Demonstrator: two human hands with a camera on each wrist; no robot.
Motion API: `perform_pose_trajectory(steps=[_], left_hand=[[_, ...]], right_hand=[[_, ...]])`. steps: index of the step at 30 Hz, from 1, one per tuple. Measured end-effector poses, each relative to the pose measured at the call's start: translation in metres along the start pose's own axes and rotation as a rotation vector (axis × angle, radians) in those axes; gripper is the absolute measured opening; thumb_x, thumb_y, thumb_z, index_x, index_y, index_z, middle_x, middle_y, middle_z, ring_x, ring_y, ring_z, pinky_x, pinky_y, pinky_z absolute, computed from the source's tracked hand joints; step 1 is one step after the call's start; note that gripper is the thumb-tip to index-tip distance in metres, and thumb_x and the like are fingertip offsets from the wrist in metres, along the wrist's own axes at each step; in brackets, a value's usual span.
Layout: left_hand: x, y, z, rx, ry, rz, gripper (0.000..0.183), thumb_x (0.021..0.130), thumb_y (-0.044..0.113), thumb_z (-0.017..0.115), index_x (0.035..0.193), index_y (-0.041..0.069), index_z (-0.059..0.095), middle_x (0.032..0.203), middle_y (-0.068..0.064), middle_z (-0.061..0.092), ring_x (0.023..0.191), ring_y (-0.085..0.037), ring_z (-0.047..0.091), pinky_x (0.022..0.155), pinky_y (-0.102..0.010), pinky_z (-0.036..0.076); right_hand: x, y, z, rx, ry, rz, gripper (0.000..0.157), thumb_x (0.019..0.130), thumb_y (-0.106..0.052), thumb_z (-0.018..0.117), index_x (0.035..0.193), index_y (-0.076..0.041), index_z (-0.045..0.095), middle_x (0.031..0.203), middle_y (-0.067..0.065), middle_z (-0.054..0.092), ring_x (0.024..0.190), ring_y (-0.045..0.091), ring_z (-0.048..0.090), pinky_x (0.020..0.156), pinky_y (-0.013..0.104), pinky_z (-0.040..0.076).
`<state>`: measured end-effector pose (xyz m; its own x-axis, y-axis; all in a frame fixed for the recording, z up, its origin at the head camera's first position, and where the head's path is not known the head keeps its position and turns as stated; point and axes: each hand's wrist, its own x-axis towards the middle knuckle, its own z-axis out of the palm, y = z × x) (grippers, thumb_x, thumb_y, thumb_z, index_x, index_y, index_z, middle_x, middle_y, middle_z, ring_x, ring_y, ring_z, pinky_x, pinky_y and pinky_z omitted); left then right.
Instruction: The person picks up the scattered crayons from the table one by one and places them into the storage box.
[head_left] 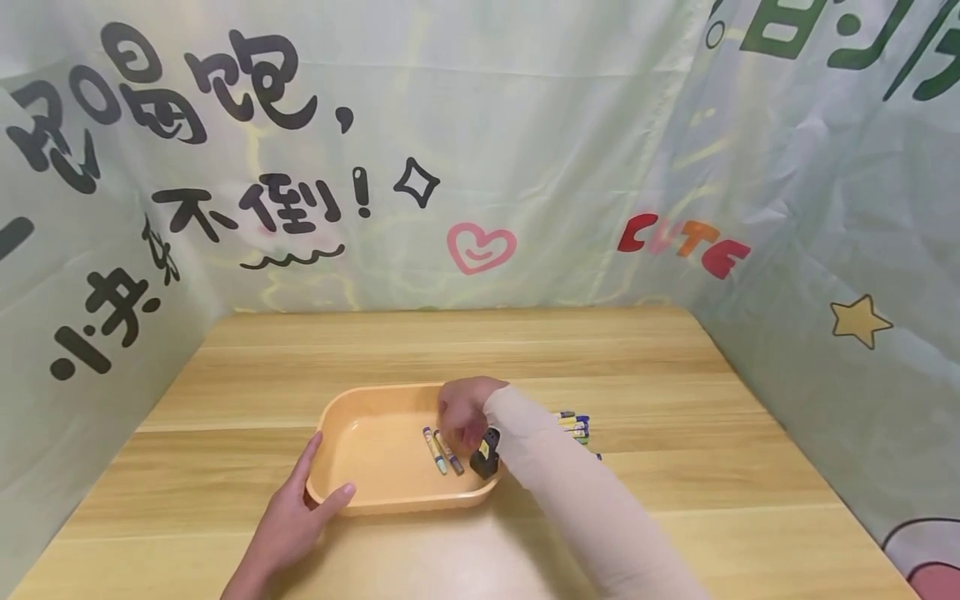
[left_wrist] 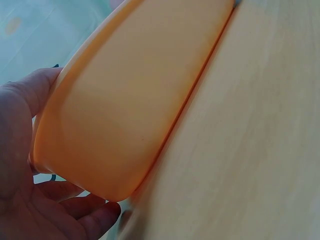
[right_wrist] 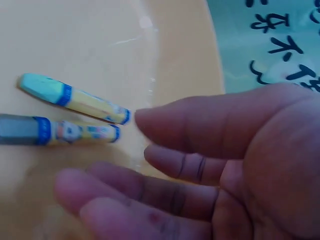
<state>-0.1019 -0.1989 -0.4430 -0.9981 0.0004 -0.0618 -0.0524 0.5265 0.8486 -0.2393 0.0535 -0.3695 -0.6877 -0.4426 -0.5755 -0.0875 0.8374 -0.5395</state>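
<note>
My left hand grips the left end of an orange plastic tray, thumb over the rim and fingers along the outer wall. In the left wrist view, the hand curls round the tray wall. Over the tray's right part hangs my right hand. Two crayons, a teal one and a grey one, lie side by side on the tray floor. Close to their blue ends, the right hand has its thumb and fingers apart, with nothing between them.
Several crayons lie on the wooden table right of the tray, partly hidden by the right sleeve. A printed cloth surrounds the table at the back and sides. A black device sits at the right wrist.
</note>
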Motion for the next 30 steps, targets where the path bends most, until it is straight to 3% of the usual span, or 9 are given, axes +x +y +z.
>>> perform_pose_trajectory(steps=[3, 9, 13, 21, 30], left_hand=[[0.0, 0.0, 0.0, -0.01, -0.003, -0.004, 0.093, 0.089, 0.039, 0.07, 0.158, 0.021, 0.008, 0.132, -0.031, 0.051, 0.091, -0.021, 0.061, 0.064, -0.028, 0.05], [0.001, -0.001, -0.001, -0.003, 0.005, -0.006, 0.093, 0.089, 0.041, 0.069, 0.157, 0.025, 0.008, 0.125, -0.027, 0.057, 0.079, -0.019, 0.059, 0.058, -0.029, 0.048], [0.002, -0.001, 0.0, 0.003, 0.006, -0.008, 0.093, 0.089, 0.042, 0.069, 0.157, 0.026, 0.008, 0.126, -0.027, 0.056, 0.078, -0.019, 0.058, 0.058, -0.029, 0.048], [0.0, -0.002, 0.0, 0.001, 0.01, 0.018, 0.093, 0.089, 0.039, 0.07, 0.157, 0.021, 0.009, 0.131, -0.031, 0.052, 0.089, -0.02, 0.062, 0.064, -0.028, 0.049], [0.0, -0.002, 0.0, -0.021, 0.008, -0.009, 0.093, 0.089, 0.039, 0.07, 0.157, 0.026, 0.008, 0.132, -0.032, 0.051, 0.088, -0.02, 0.062, 0.06, -0.028, 0.049]], right_hand=[[-0.004, 0.004, -0.006, 0.102, 0.05, -0.017, 0.006, 0.088, 0.0, 0.062, 0.088, -0.005, 0.059, 0.074, 0.012, 0.062, 0.056, 0.019, 0.06, 0.053, 0.028, 0.053], [-0.013, 0.012, -0.027, 0.112, 0.183, -0.115, 0.011, 0.093, -0.011, 0.064, 0.091, -0.005, 0.056, 0.071, 0.012, 0.064, 0.057, 0.019, 0.065, 0.059, 0.034, 0.056], [-0.019, 0.025, -0.04, 0.15, 0.275, -0.136, 0.014, 0.094, -0.015, 0.064, 0.091, -0.004, 0.055, 0.072, 0.012, 0.064, 0.057, 0.019, 0.065, 0.058, 0.033, 0.056], [-0.03, 0.065, -0.054, 0.176, 0.372, -0.091, 0.017, 0.093, -0.018, 0.065, 0.093, -0.004, 0.055, 0.075, 0.012, 0.062, 0.065, 0.026, 0.068, 0.064, 0.039, 0.057], [-0.033, 0.111, -0.055, 0.163, 0.371, 0.0, 0.013, 0.091, -0.012, 0.065, 0.092, -0.004, 0.055, 0.06, 0.003, 0.053, 0.054, 0.015, 0.059, 0.054, 0.028, 0.053]])
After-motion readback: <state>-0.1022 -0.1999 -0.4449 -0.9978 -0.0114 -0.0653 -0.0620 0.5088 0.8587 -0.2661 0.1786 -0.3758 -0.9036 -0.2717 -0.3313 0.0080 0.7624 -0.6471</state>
